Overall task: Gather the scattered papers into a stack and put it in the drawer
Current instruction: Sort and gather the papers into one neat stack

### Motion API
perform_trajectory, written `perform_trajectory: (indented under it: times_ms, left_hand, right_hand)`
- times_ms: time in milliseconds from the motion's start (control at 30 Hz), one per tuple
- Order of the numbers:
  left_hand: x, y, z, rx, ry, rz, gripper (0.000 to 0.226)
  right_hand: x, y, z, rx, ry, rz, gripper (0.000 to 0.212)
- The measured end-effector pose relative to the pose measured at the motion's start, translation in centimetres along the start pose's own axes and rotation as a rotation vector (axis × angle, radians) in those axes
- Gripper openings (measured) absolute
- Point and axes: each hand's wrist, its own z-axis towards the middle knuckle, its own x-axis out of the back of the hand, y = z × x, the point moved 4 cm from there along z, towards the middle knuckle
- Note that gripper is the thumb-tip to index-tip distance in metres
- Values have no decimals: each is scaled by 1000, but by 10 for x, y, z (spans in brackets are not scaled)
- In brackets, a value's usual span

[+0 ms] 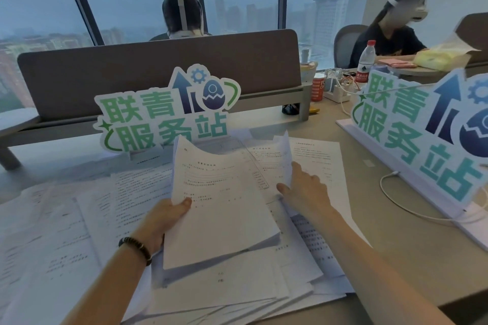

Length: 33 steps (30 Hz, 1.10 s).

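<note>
The left hand point(169, 215) grips a thick stack of papers point(219, 208) at its left edge — the thumb lies on the top sheet, the other fingers are hidden under it. The stack is lifted above the scattered papers point(87, 221) that cover the desk point(412, 253). The right hand point(306, 192) rests on a sheet point(314, 158) just right of the stack, fingers straight and spread; beyond its fingertips this sheet curls up. The printed text is too small to read. No drawer can be seen.
</note>
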Motion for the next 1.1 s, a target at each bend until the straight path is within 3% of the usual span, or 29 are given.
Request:
perform_trajectory:
  times_ms: [167,300,367,433,533,633,700,1100]
  left_hand:
    - [-1,3,-3,-12,11,2,29]
    - [-5,3,-3,-24,7,3,30]
    - [-4,4,-4,-31,9,-18,28]
    - [-1,6,-4,-34,7,-78,24]
    - [9,13,-3,-50,18,-150,21]
    - [9,16,-3,-52,7,-139,21]
    - [2,13,-3,-36,-14,-96,22]
    - [-13,7,-3,-36,-15,-4,27]
  right_hand:
    - [19,18,11,-132,44,401,64]
    - [18,23,12,-213,-30,552,62]
    - [16,24,12,-215,-53,529,47]
    - [20,29,13,-172,-30,463,18]
    - [35,45,13,-133,42,247,28]
    - [42,52,11,-143,78,-57,17]
    - [37,54,14,-157,42,-167,24]
    - [38,59,28,-102,-90,47,21]
